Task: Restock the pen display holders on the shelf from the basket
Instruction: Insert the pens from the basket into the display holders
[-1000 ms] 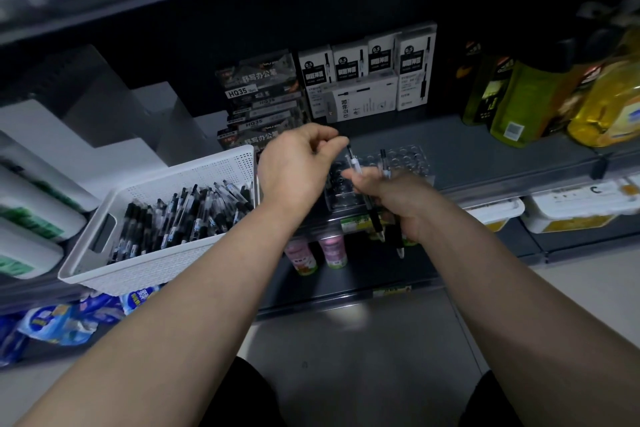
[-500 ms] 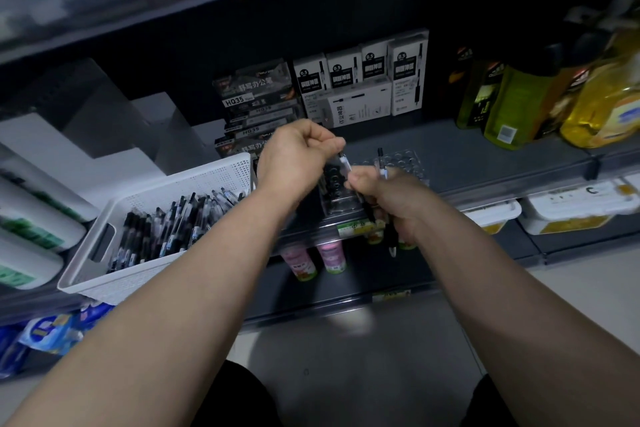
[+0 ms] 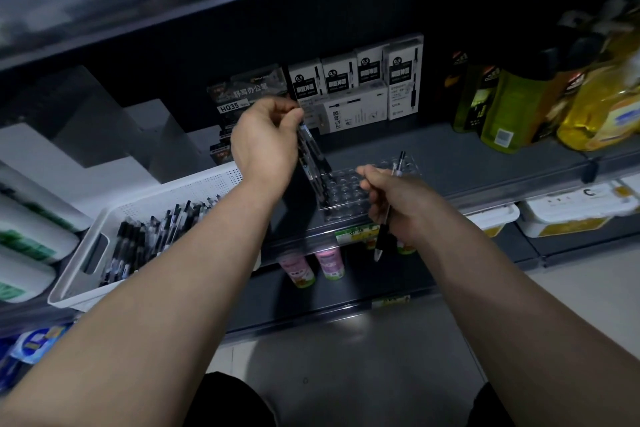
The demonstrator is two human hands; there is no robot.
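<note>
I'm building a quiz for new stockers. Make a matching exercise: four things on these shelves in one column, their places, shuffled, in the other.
1 basket
2 holder
3 pink bottles
4 yellow bottle

A lower shelf, below the holder
B far right on the shelf
C beside the right hand
D left of the holder, full of pens

Pairs: 1-D, 2-C, 3-A, 4-B
</note>
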